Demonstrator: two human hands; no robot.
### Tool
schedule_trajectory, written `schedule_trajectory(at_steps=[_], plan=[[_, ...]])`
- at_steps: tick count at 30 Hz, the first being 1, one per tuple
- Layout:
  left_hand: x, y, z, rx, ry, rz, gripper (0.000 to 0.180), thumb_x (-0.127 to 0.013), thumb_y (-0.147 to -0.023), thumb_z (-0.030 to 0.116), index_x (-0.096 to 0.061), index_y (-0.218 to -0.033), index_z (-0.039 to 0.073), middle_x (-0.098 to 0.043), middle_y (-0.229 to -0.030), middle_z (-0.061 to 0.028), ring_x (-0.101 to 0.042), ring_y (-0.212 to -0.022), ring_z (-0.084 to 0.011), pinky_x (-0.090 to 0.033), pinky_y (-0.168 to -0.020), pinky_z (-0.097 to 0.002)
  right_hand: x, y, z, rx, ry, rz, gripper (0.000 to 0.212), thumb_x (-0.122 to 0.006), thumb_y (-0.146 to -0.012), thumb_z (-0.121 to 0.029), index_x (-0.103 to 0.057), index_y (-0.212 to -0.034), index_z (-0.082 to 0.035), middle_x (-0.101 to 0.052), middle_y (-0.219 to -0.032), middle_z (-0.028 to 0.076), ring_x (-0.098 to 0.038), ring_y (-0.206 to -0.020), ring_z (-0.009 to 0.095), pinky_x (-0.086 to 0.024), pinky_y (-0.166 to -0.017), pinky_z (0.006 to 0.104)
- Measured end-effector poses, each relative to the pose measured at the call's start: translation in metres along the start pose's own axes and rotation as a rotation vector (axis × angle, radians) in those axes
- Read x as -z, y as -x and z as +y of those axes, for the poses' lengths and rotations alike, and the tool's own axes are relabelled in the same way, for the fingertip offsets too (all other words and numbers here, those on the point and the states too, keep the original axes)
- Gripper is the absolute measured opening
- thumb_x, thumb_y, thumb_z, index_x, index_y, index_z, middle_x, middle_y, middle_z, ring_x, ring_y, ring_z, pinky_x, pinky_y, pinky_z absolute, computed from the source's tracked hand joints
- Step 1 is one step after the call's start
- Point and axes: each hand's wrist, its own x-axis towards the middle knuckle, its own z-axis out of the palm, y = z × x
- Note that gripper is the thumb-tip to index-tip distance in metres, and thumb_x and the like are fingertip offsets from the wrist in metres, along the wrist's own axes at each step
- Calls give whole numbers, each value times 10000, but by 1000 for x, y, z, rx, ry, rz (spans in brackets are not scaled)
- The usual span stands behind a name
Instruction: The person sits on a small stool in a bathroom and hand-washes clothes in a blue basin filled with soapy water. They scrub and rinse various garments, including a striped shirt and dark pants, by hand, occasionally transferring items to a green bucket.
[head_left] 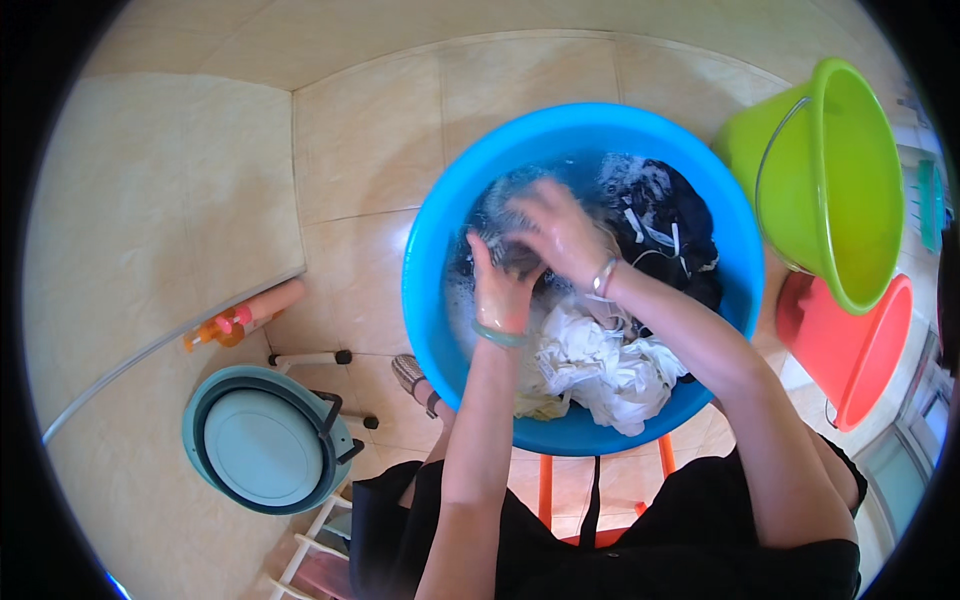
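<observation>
A wide blue basin [425,300] holds soapy water and laundry. Over its left half, my left hand [503,298], wearing a green bangle, has its thumb raised and its fingers curled. Something dark and wet shows between my two hands, too smeared to name. My right hand [560,238], with a pale bangle, reaches in across the basin from the right, its fingers bent and blurred by motion. White cloth [605,365] lies bunched at the near side. Dark clothing [680,225] with white cords soaks on the right, with suds around it.
To the right stand a lime-green bucket [740,150] with a wire handle and a red bucket [840,350]. At left are a grey-blue folding basin [262,445] and bottles [245,312] by the wall. Orange stool legs [545,490] rise near my knees.
</observation>
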Motion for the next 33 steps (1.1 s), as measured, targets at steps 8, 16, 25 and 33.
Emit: schedule_trajectory(at_steps=[8,16,25,33], plan=[[-50,37,22,25,119,-327,483,-464,-998,433,-421,-1396,163,-521,-1307,-153,-582,-1086,-268,-519,-618,-266,74,73,-119,459,75,-147,148,-693,-753,-273,-699,-873,-186,-566,-1111,23,-517,-901,197,-411,-705,336],[-59,57,14,-83,-47,-88,511,-493,-923,571,-547,-1128,106,-618,-1059,-93,-621,-907,-222,-532,-767,-355,67,41,-144,283,-42,214,237,-791,-629,-301,-621,-730,-170,-552,-875,1,-542,-726,177,-425,-573,298],[-55,72,1,12,314,115,322,-485,-960,350,-573,-1143,99,-628,-1104,-70,-618,-994,-200,-502,-883,-368,44,12,-99,117,-217,166,121,-704,-691,-164,-599,-682,-105,-601,-803,68,-626,-707,260,-521,-588,371],[-19,35,5,-222,26,122,488,-483,-989,435,-439,-1358,118,-507,-1359,-93,-465,-1270,-265,-390,-1046,-472,17,-10,43,-375,12,164,434,-566,-896,-453,-655,-962,-34,-618,-1010,200,-617,-905,367,-510,-787,435]])
